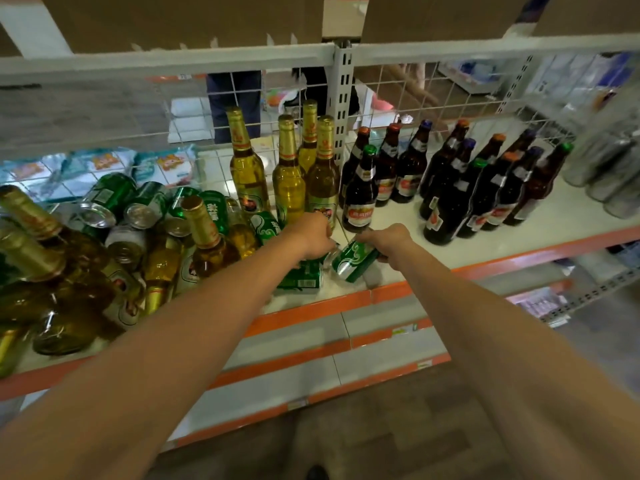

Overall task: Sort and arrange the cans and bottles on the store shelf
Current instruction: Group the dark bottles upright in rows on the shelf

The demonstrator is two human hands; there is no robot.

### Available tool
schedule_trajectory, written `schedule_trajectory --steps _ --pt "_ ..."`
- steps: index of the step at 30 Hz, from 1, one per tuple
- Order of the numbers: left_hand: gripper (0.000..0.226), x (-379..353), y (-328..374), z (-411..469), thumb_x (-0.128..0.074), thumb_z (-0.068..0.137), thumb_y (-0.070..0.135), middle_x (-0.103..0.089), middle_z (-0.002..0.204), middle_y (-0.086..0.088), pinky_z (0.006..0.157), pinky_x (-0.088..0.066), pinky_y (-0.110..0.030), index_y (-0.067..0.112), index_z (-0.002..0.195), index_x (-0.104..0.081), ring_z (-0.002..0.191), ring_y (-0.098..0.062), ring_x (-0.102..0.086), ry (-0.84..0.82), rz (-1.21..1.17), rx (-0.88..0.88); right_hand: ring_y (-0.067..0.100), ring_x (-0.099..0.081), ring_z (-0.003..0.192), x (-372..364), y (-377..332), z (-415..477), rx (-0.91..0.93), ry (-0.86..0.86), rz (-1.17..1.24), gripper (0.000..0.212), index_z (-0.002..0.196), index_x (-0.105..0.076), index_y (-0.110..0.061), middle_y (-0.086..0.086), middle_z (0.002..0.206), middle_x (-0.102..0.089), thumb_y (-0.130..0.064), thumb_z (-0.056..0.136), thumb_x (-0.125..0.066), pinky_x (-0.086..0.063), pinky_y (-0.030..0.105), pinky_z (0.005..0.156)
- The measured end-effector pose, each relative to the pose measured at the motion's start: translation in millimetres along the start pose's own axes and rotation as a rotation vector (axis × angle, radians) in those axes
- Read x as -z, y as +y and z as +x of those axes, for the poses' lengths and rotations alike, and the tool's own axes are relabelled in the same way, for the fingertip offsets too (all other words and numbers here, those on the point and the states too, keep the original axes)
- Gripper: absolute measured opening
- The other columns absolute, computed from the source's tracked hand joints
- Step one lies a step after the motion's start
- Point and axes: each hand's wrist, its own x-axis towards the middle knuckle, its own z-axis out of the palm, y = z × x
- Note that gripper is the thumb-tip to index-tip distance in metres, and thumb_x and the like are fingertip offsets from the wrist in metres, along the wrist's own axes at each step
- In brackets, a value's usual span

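Note:
My right hand (384, 241) grips a green can (353, 260), tilted on its side just above the white shelf (433, 258). My left hand (313, 235) reaches down onto another green can (302, 275) lying on the shelf; its fingers are hidden, so its grip is unclear. Left of it lies a jumbled heap of green cans (138, 206) and fallen gold-foil bottles (204, 233). Several gold bottles (289, 174) stand upright behind my hands. Dark brown bottles (460, 188) stand in rows on the right.
A white wire mesh back panel (415, 95) closes the shelf's rear, with a perforated upright post (341, 98) in the middle. Clear bottles (609, 168) stand at far right. Packaged goods (104, 164) lie behind the mesh. Orange-edged lower shelves (329, 341) sit below.

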Motion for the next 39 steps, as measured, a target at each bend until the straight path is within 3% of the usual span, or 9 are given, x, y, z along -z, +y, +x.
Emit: schedule_trajectory --steps 5,7,9,12,16,22,31,35,39 --pt "0.034 72.5 2.9 -27.2 -0.068 0.09 0.028 -0.064 0.116 -0.006 0.085 -0.052 -0.034 0.013 0.12 -0.064 0.101 -0.022 -0.061 0.049 0.024 -0.075 0.024 -0.056 0.068 15.1 -57.9 -56.1 0.312 0.062 -0.29 0.037 0.071 -0.056 -0.006 0.008 0.072 -0.057 -0.029 0.073 -0.084 -0.045 0.033 0.052" --pt "0.035 105.7 -1.7 -44.0 -0.069 0.089 0.029 -0.064 0.115 -0.007 0.086 -0.052 -0.035 0.013 0.119 -0.064 0.101 -0.022 -0.061 0.105 0.017 -0.093 0.027 -0.063 0.083 16.7 -85.2 -84.2 0.429 0.093 -0.307 0.037 0.09 -0.065 -0.001 0.011 0.088 -0.065 -0.031 0.076 -0.082 -0.057 0.041 0.069" --pt "0.036 139.8 -10.3 -65.3 -0.068 0.09 0.031 -0.064 0.116 -0.008 0.086 -0.052 -0.036 0.012 0.12 -0.063 0.101 -0.023 -0.06 0.162 0.026 -0.104 0.027 -0.065 0.099 13.8 -113.6 -115.5 0.528 0.107 -0.302 0.047 0.111 -0.064 -0.001 0.009 0.105 -0.066 -0.032 0.079 -0.08 -0.056 0.042 0.085" --pt "0.042 188.1 -32.6 -107.9 -0.065 0.092 0.037 -0.063 0.119 -0.008 0.089 -0.05 -0.035 0.009 0.124 -0.063 0.105 -0.025 -0.061 0.234 0.029 -0.109 0.026 -0.059 0.109 -1.2 -157.2 -173.2 0.636 0.104 -0.276 0.063 0.131 -0.052 -0.004 0.012 0.124 -0.061 -0.031 0.081 -0.079 -0.051 0.038 0.091" --pt "0.036 235.4 -81.4 -169.1 -0.07 0.089 0.031 -0.067 0.117 -0.009 0.084 -0.048 -0.033 0.01 0.119 -0.066 0.094 -0.02 -0.059 0.351 0.048 -0.073 0.023 -0.055 0.109 -42.0 -204.3 -250.7 0.774 0.088 -0.297 0.067 0.137 -0.047 -0.004 0.012 0.132 -0.056 -0.033 0.084 -0.076 -0.045 0.03 0.08" --pt "0.049 284.5 -180.6 -267.2 -0.074 0.084 0.036 -0.063 0.125 -0.009 0.095 -0.046 -0.035 0.013 0.127 -0.062 0.113 -0.027 -0.059 0.441 0.123 0.07 0.028 -0.052 0.126 -137.8 -246.7 -337.4 0.936 0.006 -0.332 0.08 0.141 -0.044 -0.005 0.012 0.141 -0.052 -0.036 0.077 -0.082 -0.046 0.041 0.103" --pt "0.069 289.1 -320.6 -403.0 -0.082 0.078 0.035 -0.063 0.118 -0.004 0.094 -0.049 -0.034 0.012 0.136 -0.052 0.103 -0.021 -0.061 0.478 -0.135 0.199 0.027 -0.051 0.124 -301.5 -257.9 -453.7 1.098 -0.245 -0.368 0.084 0.143 -0.039 -0.004 0.012 0.138 -0.052 -0.036 0.077 -0.082 -0.044 0.034 0.095" --pt "0.053 264.5 -373.5 -440.0 -0.083 0.076 0.036 -0.06 0.091 0.01 0.081 -0.046 -0.03 0.02 0.119 -0.057 0.091 -0.017 -0.062 0.496 -0.24 0.239 0.027 -0.054 0.116 -365.9 -252.8 -490.2 1.109 -0.356 -0.424 0.077 0.135 -0.044 -0.004 0.013 0.13 -0.055 -0.037 0.076 -0.082 -0.047 0.037 0.094" --pt "0.065 232.2 -425.8 -451.1 -0.086 0.062 0.049 -0.064 0.097 0.004 0.085 -0.052 -0.037 0.02 0.113 -0.056 0.092 -0.016 -0.063 0.605 -0.375 0.321 0.027 -0.055 0.112 -421.5 -239.9 -502.7 1.093 -0.486 -0.472 0.071 0.129 -0.046 -0.004 0.012 0.125 -0.056 -0.033 0.076 -0.083 -0.047 0.045 0.097"
